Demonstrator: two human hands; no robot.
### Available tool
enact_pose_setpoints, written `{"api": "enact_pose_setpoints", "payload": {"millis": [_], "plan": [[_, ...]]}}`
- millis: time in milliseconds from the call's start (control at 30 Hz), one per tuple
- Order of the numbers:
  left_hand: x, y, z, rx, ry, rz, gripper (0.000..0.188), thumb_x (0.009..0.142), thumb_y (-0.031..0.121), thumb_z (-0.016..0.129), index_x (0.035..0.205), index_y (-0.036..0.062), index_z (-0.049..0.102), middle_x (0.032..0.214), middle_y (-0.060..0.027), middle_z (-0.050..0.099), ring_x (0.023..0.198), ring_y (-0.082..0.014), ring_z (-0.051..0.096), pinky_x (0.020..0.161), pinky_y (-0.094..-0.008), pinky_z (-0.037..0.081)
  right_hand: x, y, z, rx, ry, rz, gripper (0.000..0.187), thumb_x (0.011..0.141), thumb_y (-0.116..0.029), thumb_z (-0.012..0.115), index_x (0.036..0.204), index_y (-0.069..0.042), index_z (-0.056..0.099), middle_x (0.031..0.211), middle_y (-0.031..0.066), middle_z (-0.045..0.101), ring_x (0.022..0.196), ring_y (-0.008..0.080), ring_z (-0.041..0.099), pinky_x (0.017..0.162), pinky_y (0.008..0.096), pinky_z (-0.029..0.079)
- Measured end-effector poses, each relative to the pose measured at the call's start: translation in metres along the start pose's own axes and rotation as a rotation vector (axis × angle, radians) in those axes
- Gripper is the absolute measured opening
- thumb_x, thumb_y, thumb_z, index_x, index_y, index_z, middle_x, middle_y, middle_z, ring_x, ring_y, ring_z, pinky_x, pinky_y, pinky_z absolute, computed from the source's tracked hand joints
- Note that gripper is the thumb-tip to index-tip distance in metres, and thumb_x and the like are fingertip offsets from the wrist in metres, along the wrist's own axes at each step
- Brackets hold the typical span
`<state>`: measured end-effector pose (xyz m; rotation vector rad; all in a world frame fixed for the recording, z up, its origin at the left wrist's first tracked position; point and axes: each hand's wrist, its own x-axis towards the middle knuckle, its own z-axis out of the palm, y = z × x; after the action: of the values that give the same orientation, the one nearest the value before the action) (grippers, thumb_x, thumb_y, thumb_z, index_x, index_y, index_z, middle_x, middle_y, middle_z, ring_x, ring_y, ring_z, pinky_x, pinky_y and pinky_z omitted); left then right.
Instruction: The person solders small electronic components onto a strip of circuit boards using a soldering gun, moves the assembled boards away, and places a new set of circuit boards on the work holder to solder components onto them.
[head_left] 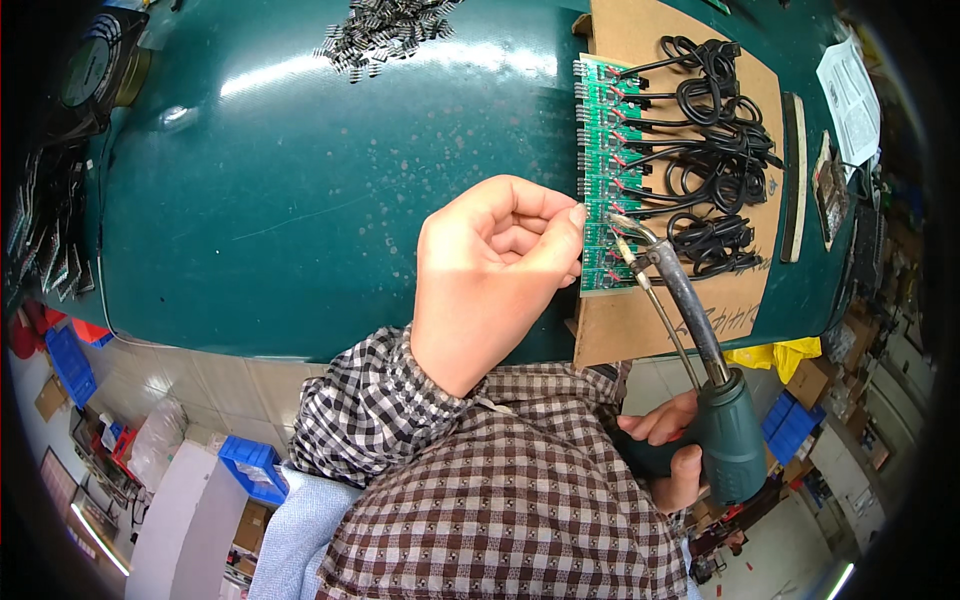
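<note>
My left hand (500, 265) is closed in a pinch at the left edge of a green circuit board panel (600, 180); whatever sits between thumb and forefinger is hidden. Small metal connectors line that edge above my fingertips. My right hand (675, 430) grips the dark green handle of a soldering gun (722, 425) with a bent metal barrel. Its tip, with a thin feed tube (660, 305) alongside, reaches the panel just right of my left fingertips. Black cables (715, 150) with red and black wire ends run rightward from the panel in coiled bundles.
A cardboard sheet (610, 335) lies under the panel and cables on the green tabletop (270, 220). A heap of small connectors (385, 30) is at the far side. A fan-like device (95, 65) and dark parts (60, 215) stand left. Papers (850, 100) lie far right.
</note>
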<state>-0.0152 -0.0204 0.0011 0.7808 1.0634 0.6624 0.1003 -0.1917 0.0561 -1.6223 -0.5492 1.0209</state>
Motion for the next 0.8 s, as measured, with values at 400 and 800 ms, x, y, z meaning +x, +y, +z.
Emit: {"api": "enact_pose_setpoints", "payload": {"millis": [400,800], "plan": [[-0.0044,-0.0012,-0.0009,-0.043,-0.025,0.006,0.014,0.084,0.007,0.054,0.089,-0.0052,0.056,0.079,-0.0091,0.062,0.065,-0.0105,0.059,0.059,-0.0209,0.05,0.0022,0.0029,0.003,0.08,-0.004,-0.041,0.058,0.081,-0.033,0.054,0.113,0.01,0.031,0.08,0.0159,0.046,0.075,0.0245,0.053,0.063,0.0392,0.055],[-0.0029,-0.0017,0.0011,-0.021,-0.008,0.009,0.012,0.084,0.007,0.054,0.087,-0.0045,0.057,0.078,-0.0076,0.061,0.063,-0.0094,0.058,0.058,-0.0199,0.049,0.0047,0.0042,0.0078,0.116,0.032,-0.052,0.055,0.081,-0.028,0.054,0.113,0.011,0.031,0.076,0.0158,0.045,0.072,0.0236,0.052,0.063,0.0404,0.055]]}}
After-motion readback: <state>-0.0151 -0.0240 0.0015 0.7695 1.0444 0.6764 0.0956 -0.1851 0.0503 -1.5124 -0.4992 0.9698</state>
